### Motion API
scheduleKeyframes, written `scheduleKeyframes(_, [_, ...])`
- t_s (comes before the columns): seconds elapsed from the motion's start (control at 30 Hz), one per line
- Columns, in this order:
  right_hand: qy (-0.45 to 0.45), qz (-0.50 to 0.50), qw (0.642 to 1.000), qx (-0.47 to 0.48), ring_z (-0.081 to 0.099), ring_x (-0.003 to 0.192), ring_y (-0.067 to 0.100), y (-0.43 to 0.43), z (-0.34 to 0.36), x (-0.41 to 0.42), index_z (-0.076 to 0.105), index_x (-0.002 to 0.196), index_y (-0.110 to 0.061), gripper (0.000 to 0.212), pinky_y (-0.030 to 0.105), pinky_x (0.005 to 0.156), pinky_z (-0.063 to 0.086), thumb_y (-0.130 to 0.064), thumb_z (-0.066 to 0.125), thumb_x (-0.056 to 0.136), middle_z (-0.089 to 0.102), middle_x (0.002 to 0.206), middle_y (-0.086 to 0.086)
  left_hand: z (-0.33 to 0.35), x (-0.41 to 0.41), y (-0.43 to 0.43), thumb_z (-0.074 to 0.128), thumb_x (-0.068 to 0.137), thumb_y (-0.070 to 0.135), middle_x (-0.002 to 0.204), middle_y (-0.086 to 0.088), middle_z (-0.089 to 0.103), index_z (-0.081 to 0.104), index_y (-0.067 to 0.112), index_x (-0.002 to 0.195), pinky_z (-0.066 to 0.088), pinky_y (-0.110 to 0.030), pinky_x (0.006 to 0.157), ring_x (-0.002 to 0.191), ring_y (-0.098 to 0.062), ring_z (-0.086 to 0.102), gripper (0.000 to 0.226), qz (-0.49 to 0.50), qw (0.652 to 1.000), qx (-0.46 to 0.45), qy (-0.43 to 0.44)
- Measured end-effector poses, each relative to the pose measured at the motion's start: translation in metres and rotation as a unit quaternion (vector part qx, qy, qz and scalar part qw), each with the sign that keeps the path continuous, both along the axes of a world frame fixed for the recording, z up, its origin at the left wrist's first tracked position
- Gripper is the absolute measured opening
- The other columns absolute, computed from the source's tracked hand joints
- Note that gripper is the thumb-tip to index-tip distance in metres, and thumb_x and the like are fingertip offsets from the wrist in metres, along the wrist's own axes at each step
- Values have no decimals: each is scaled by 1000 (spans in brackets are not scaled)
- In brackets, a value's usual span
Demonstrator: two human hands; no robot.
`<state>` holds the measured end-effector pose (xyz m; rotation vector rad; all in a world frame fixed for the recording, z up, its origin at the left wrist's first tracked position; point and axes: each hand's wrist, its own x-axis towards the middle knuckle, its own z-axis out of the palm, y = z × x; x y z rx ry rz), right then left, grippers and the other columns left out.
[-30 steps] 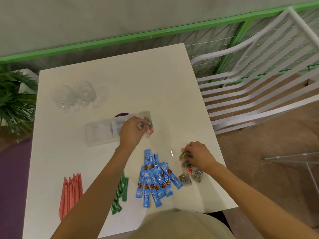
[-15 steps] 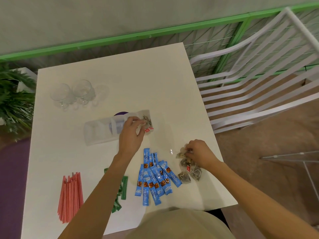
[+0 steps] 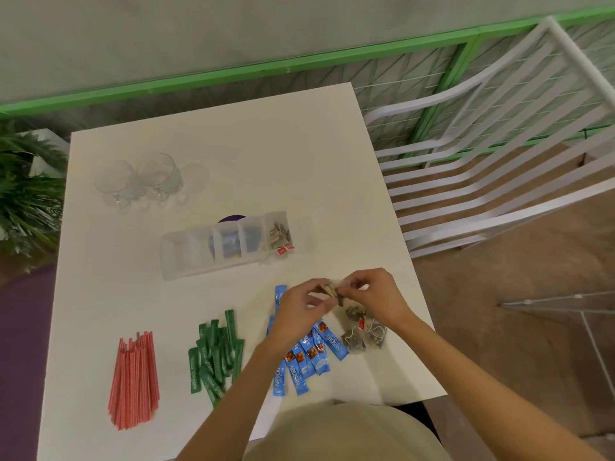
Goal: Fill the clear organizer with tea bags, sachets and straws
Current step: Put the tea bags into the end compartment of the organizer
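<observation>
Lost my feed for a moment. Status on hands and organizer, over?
Left hand and right hand pinch one tea bag between them. Organizer: tea bags in right end compartment. Nothing blocking.

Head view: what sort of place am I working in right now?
Probably a café or terrace seating spot, not certain: a white square table, a white slatted chair beside it, a green-framed railing behind, and clear glass cups set out with blue coffee sachets.

White table (image 3: 266,144), organizer (image 3: 186,254), perhaps three glasses (image 3: 156,176), straws (image 3: 134,384), green sachets (image 3: 214,357), blue sachets (image 3: 299,367), tea bags (image 3: 362,337)
</observation>
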<state>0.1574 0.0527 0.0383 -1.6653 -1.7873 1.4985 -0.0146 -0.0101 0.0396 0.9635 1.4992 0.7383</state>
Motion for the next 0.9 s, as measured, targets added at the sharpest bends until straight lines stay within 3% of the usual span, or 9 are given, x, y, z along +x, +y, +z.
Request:
scheduleKeyframes(0.2, [40,3,999,-27,69,79,8,-1,-1,-4,77,83,-19,5,29,79,55,-19,78,78,75,79,-5,3,-5,8,70,85,6,83,-4,74,73,18,95,61,-33,65,74,-20,73,16,72,997,4,-13])
scheduleKeyframes(0.33, [41,-9,999,-7,68,80,7,9,2,5,76,85,-19,5,20,77,53,-17,77,80,74,82,-6,7,-25,21,70,84,1,88,-14,73,71,12,99,59,-29,63,71,-18,73,18,112,994,13,-9])
scheduleKeyframes(0.43, [-17,-3,999,35,65,79,4,17,2,21,74,86,-20,7,15,72,49,-14,73,83,71,80,-10,10,-45,36,70,84,0,91,-10,72,70,19,98,59,-25,61,70,-13,72,24,132,991,35,9])
scheduleKeyframes(0.5, [-59,7,997,51,62,83,6,20,0,32,73,90,-18,9,20,74,50,-12,72,83,68,82,-12,10,-59,46,70,84,-1,89,-5,73,69,22,99,59,-23,60,69,-10,72,27,144,988,56,26])
scheduleKeyframes(0.63, [-140,43,987,72,57,92,12,23,-6,52,69,101,-17,19,26,81,46,-14,72,82,63,94,-5,5,-80,69,71,84,3,88,-6,73,72,9,103,60,-25,60,68,-3,69,20,155,977,88,117])
scheduleKeyframes(0.8, [-199,85,974,68,56,94,14,18,-21,62,67,107,-21,24,24,79,45,-18,70,83,61,99,-4,-4,-96,91,72,83,7,92,-2,72,74,8,99,60,-40,71,77,-18,69,16,135,967,100,193])
scheduleKeyframes(0.9, [-212,95,971,58,55,92,13,15,-26,60,67,108,-19,24,27,80,47,-17,69,84,61,101,-1,-9,-97,97,72,83,6,90,-2,71,74,11,95,60,-39,72,74,-19,68,14,108,966,92,218])
